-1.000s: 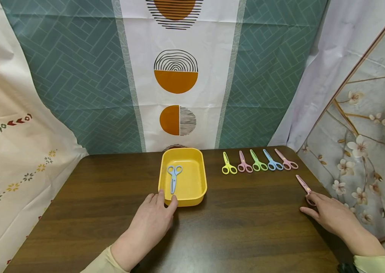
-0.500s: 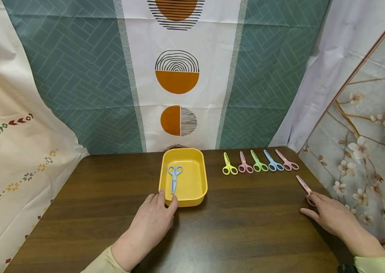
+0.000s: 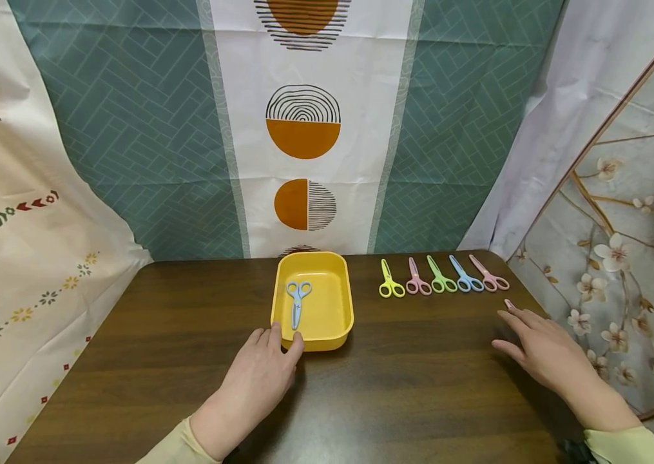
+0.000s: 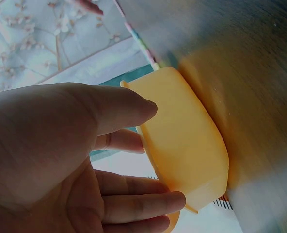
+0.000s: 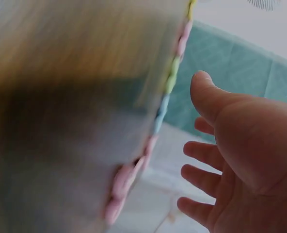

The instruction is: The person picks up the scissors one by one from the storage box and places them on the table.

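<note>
My left hand rests at the near left corner of a yellow plastic tray, fingers fairly straight. In the left wrist view its thumb lies against the tray's wall. Light blue scissors lie inside the tray, handles toward the back. At the table's right side my right hand hovers with loosely spread fingers and holds nothing. Beneath it are pink scissors, mostly hidden in the head view; the right wrist view shows their handle loops, blurred and apart from the hand.
Along the back right edge runs a row of scissors: yellow, pink, green, blue and light pink. Patterned cloths hang behind and at both sides of the brown wooden table.
My right hand has come off the loose pink scissors and shifted left and slightly away from me, now covering most of them. The left hand and tray stay put.
</note>
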{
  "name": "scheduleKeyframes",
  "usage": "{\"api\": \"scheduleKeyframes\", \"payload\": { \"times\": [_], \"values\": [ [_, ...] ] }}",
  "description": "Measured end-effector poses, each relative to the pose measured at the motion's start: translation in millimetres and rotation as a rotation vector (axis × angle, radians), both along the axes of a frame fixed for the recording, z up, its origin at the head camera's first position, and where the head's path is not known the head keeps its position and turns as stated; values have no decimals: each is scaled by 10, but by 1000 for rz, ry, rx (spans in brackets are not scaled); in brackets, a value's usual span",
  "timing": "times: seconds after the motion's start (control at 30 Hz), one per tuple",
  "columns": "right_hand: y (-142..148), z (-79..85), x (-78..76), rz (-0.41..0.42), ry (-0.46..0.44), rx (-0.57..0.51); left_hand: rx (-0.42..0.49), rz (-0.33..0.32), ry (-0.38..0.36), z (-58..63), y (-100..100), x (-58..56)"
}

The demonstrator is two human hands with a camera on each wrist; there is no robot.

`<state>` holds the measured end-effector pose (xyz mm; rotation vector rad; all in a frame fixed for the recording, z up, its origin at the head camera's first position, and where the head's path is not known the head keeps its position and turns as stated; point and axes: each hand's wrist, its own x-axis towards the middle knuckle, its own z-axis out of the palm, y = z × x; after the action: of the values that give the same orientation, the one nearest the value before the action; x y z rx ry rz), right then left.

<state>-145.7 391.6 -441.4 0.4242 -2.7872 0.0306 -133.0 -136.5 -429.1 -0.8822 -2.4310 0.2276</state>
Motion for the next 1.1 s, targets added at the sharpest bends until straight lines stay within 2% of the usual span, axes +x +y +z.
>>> {"api": "scheduleKeyframes", "payload": {
  "times": [0.1,0.37,0.67,0.83,1.1],
  "values": [
    [-168,25,-58,37,21,12,-3,2,-5,3,2,0],
    [-655,136,-170,119,-4,35,-17,8,-8,-6,12,-2],
    [-1103,163,-307,251,57,44,-11,11,-10,5,10,9],
    [-1316,191,-331,285,52,30,-19,12,-16,9,16,15],
    [-1648,297,-474,338,53,36,-29,16,-3,-4,14,7]
  ]
}}
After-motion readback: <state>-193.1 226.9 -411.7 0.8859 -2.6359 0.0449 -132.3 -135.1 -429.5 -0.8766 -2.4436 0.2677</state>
